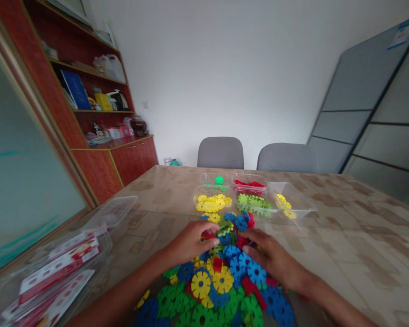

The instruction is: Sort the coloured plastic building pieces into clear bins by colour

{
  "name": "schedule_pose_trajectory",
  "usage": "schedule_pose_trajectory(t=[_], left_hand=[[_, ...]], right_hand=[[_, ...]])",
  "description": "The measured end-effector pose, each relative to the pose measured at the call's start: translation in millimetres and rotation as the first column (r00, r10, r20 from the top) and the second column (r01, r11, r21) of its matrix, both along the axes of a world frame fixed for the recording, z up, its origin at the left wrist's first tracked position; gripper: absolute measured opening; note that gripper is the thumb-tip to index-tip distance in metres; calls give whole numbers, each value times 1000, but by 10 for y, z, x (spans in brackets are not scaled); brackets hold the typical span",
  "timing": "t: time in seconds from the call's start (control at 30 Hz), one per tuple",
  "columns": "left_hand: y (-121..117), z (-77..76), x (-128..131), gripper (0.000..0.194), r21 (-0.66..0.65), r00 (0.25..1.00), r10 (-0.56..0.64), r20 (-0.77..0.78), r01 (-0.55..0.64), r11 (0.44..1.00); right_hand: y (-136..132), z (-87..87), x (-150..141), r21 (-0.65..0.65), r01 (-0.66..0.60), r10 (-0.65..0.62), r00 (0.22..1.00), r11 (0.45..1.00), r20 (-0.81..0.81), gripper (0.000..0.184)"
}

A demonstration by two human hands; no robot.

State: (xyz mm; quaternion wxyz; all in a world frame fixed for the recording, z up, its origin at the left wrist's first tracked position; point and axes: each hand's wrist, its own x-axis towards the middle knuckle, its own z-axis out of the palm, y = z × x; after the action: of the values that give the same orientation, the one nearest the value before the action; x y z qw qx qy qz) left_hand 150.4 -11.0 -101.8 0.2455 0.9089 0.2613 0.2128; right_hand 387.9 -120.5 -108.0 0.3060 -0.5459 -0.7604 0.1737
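Note:
A heap of notched plastic snowflake discs, among them a blue disc (256, 271), a yellow disc (201, 284) and a green disc (202, 318), lies in front of me. My left hand (191, 243) is at the far side of the heap, with thumb and fingers curled around a red disc (208, 236). A light green disc (226, 228) lies just beyond those fingertips. Opposite it, my right hand (271, 254) reaches into the heap with bent fingers. Its fingertips are beside a red piece (240, 240); what they pinch, if anything, is hidden.
Beyond the heap stand clear plastic boxes: a yellow-disc box (195, 195), a light green-disc box (274, 204), a red-disc box (266, 180), and a tilted box (303, 200). Clear packaging with printed cards (59, 268) lies at left. Grey chairs (220, 152) stand behind the table.

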Motion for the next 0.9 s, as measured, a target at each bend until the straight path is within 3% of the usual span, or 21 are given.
schedule_pose_trajectory(t=[0.07, 0.17, 0.33, 0.47, 0.63, 0.77, 0.9], left_hand=[[15, 23, 7, 24, 18, 999, 33, 13, -33, 999], [62, -32, 19, 30, 58, 996, 87, 20, -88, 994], [129, -236, -12, 48, 82, 996, 75, -37, -72, 994], [127, -273, -30, 53, 84, 996, 59, -63, -54, 995], [48, -174, -16, 51, 51, 999, 21, -46, -19, 999], [11, -93, -17, 37, 3, 1000, 0, -16, 0, 1000], [53, -65, -5, 29, 11, 999, 40, 20, -41, 999]], right_hand=[[47, 52, 11, 14, 54, -53, 999, 998, -2, 32], [207, 72, 8, 61, 85, -92, 988, 995, 121, 37], [494, -56, -132, 54, 99, -110, 960, 994, 259, 45], [575, -140, -210, 50, 96, -107, 953, 994, 284, 45], [414, 0, -226, 48, -40, 26, 962, 998, 273, 42], [147, 193, -156, 23, -143, 140, 986, 989, 85, 35], [-21, 149, 131, 60, 26, -27, 1000, 998, 5, 38]])
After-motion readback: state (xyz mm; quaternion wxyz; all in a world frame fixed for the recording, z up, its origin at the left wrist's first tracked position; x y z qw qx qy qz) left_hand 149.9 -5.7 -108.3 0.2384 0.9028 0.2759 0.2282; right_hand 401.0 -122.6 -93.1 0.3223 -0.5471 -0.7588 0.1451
